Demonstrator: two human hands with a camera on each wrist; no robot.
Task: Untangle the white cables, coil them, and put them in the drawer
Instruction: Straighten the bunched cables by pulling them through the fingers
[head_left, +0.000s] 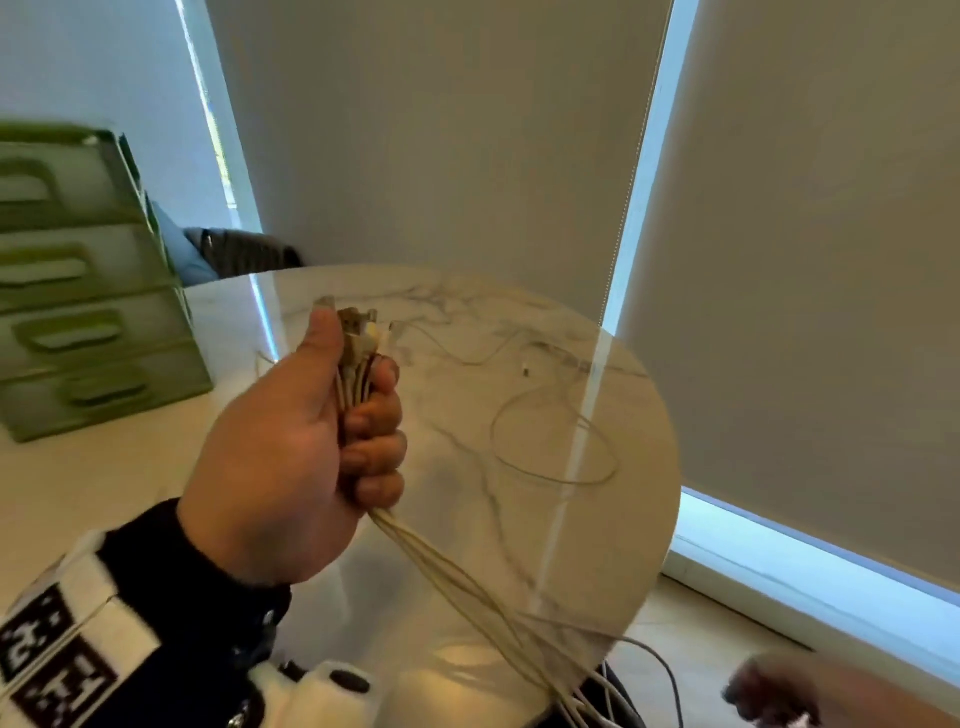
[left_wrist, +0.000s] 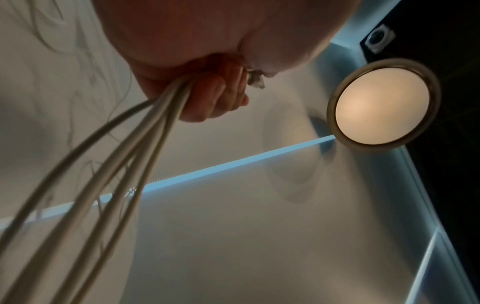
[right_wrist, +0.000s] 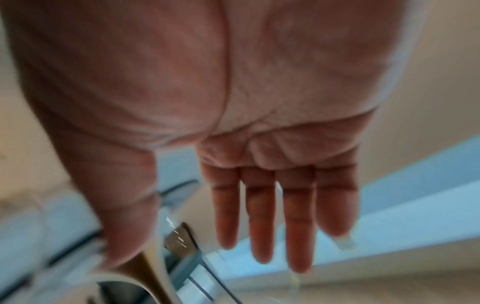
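Observation:
My left hand (head_left: 358, 415) is raised above the round marble table (head_left: 597, 561) and grips a bundle of white cables (head_left: 467, 587), their plug ends (head_left: 363, 327) sticking up past my thumb. The strands hang down from my fist over the table's near edge. In the left wrist view the same fist (left_wrist: 215, 96) grips the cables (left_wrist: 109, 174), which run down to the lower left. Another white cable (head_left: 550, 441) lies in a loose loop on the table. My right hand (head_left: 779, 691), blurred, is low at the right off the table; its fingers (right_wrist: 259, 216) are straight and hold nothing.
A green set of drawers (head_left: 88, 291) stands on the table at the left, all drawers closed. Roller blinds (head_left: 441, 130) cover the windows behind. A chair back (head_left: 244, 252) shows beyond the table. A round ceiling lamp (left_wrist: 381, 105) shows in the left wrist view.

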